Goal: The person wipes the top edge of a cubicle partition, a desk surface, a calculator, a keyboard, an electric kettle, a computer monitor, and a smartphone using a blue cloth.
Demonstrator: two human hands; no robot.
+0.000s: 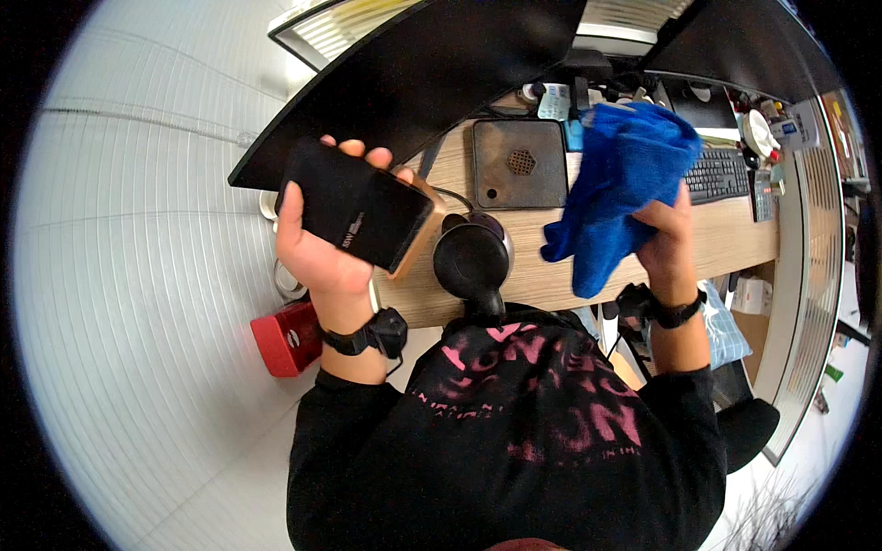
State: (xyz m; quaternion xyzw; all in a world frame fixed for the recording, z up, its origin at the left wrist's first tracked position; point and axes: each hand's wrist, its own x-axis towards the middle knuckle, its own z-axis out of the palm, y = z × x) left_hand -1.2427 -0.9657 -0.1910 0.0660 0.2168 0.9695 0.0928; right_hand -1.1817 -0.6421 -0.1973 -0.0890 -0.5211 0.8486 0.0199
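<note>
My left hand point(317, 248) grips a flat box-shaped object point(365, 206) with a black top bearing writing and a gold-brown side. It is held up to the left of the desk, in front of the monitor's lower edge. In my right hand point(665, 234) hangs a bunched blue cloth point(620, 186), raised over the desk. Between the two hands stands an electric kettle point(472, 262) with a round black lid, its handle towards me. Behind it lies a square dark tray point(518, 141) with a hexagonal grille in its middle.
A black monitor point(427, 76) spans the left back of the wooden desk point(530, 275). To the right are a keyboard point(716, 175), a calculator point(763, 196) and a white bowl-like item point(758, 131). A red box point(286, 341) stands beside the desk at left, near the white ribbed wall point(138, 241).
</note>
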